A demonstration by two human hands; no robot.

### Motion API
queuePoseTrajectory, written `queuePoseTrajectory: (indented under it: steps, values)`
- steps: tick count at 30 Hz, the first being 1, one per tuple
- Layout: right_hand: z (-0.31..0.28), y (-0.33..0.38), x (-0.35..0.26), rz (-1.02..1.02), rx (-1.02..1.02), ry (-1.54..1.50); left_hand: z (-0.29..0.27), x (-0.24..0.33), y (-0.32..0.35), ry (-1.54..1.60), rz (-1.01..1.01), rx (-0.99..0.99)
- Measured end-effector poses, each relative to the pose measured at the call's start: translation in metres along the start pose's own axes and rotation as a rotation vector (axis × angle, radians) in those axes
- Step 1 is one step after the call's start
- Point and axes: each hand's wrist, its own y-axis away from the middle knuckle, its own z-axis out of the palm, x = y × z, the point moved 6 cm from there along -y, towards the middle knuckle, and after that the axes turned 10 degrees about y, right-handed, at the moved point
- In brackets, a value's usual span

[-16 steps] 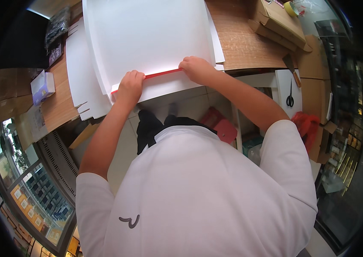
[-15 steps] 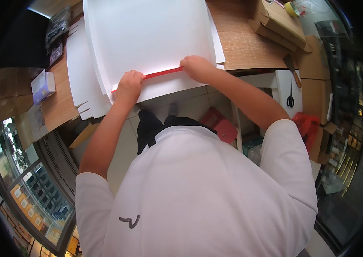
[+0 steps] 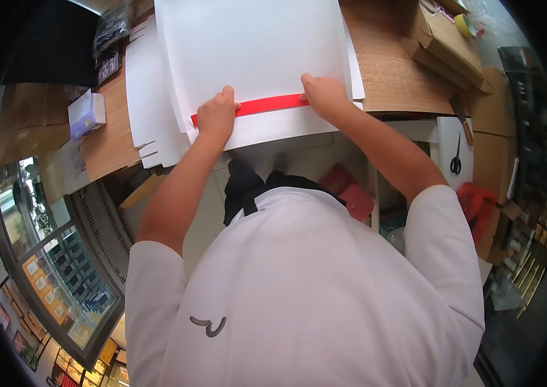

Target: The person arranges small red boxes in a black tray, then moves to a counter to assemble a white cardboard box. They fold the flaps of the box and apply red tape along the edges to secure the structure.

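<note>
A large white sheet of board (image 3: 257, 48) with upturned side edges lies in front of me. Across its near part runs a flat red strip (image 3: 272, 104), and a white band of board shows nearer to me. My left hand (image 3: 217, 115) is closed over the strip towards its left end, with a short piece of red showing beyond it. Towards the right end my right hand (image 3: 326, 97) grips the strip, fingers curled. The fingertips of both hands are partly hidden, and I cannot tell whether the strip is loose or part of the board.
More white boards (image 3: 148, 90) lie beneath on the wooden table (image 3: 386, 71). Cardboard boxes (image 3: 447, 42) and a tape roll (image 3: 464, 26) are at the back right. Scissors (image 3: 456, 158) and a wooden-handled blade (image 3: 464, 119) sit at right. A tissue pack (image 3: 86, 115) stands left.
The red strip shows wider now than the thin line it was. Both hands have tipped upward with it, fingers pointing more away from me. The whole view has shifted slightly.
</note>
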Motion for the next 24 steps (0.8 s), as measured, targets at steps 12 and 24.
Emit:
queuePoseTrajectory:
  steps: [12,24]
  values:
    - [0.014,0.017,-0.009,0.166,0.156,-0.244,0.014,-0.011,0.012,0.165,-0.033,-0.081]
    - [-0.008,0.087,0.009,0.276,0.541,-0.734,-0.024,0.006,0.043,0.442,0.161,0.383]
